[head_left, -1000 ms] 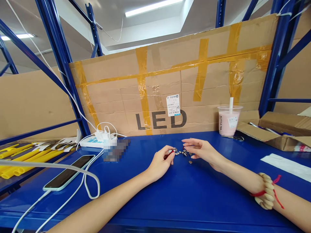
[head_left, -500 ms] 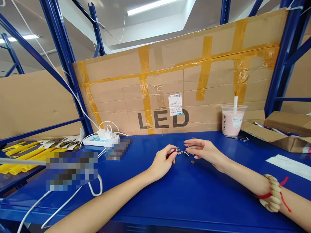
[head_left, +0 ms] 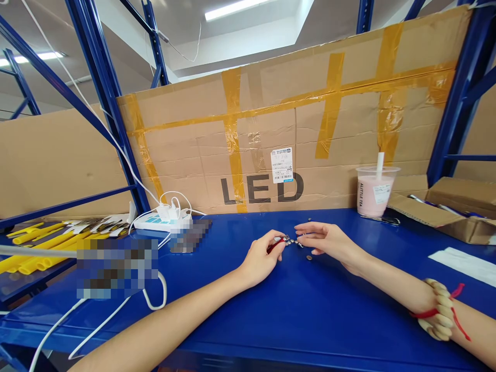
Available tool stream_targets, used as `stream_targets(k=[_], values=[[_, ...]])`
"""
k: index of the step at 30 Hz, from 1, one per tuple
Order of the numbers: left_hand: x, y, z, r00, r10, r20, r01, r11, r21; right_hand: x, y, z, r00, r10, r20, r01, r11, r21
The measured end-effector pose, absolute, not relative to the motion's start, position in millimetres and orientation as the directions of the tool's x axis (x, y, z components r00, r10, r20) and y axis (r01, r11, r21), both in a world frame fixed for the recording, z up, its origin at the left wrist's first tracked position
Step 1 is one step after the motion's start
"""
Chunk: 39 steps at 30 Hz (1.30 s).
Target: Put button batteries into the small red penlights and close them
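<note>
Work is judged under way but unfinished: a slim red piece (head_left: 274,245) with a metal end is pinched in the left hand (head_left: 260,261), while small metal pieces (head_left: 292,242) are left loose at the left hand's two o'clock. The right hand (head_left: 329,238), at the red piece's three o'clock, is held with fingers spread. Shiny, rounded bits and one flat disc (head_left: 309,258) are scattered across the smooth blue bench (head_left: 248,320).

Bright, even light; a ceiling tube (head_left: 236,9) glows at twelve o'clock, a second tube (head_left: 33,58) at ten; pixelated patches (head_left: 116,268) near eight.
</note>
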<state>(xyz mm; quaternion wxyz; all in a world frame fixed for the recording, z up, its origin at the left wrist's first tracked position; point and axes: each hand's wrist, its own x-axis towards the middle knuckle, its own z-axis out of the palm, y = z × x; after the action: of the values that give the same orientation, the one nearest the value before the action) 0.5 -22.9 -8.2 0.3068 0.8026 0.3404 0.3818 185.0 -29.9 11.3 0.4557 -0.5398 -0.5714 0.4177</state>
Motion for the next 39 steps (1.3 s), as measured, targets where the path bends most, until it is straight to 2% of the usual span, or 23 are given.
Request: stream_targets(k=[21,31,39], values=[[1,-23,-9,0.504,0.763,0.405,0.325,-0.602,0.729,185,-31,10,-0.078,0.993,0.091,0.268,0.109,-0.957],[0,-25,-5,0.523,0.76,0.386,0.374,-0.612,0.697,182,-33,11,-0.235,0.95,0.205,0.297,0.271,-0.916],[3,-31,-1,0.601,0.699,0.388,0.283,-0.64,0.714,183,-32,11,-0.311,0.917,0.25,0.283,0.34,-0.897]])
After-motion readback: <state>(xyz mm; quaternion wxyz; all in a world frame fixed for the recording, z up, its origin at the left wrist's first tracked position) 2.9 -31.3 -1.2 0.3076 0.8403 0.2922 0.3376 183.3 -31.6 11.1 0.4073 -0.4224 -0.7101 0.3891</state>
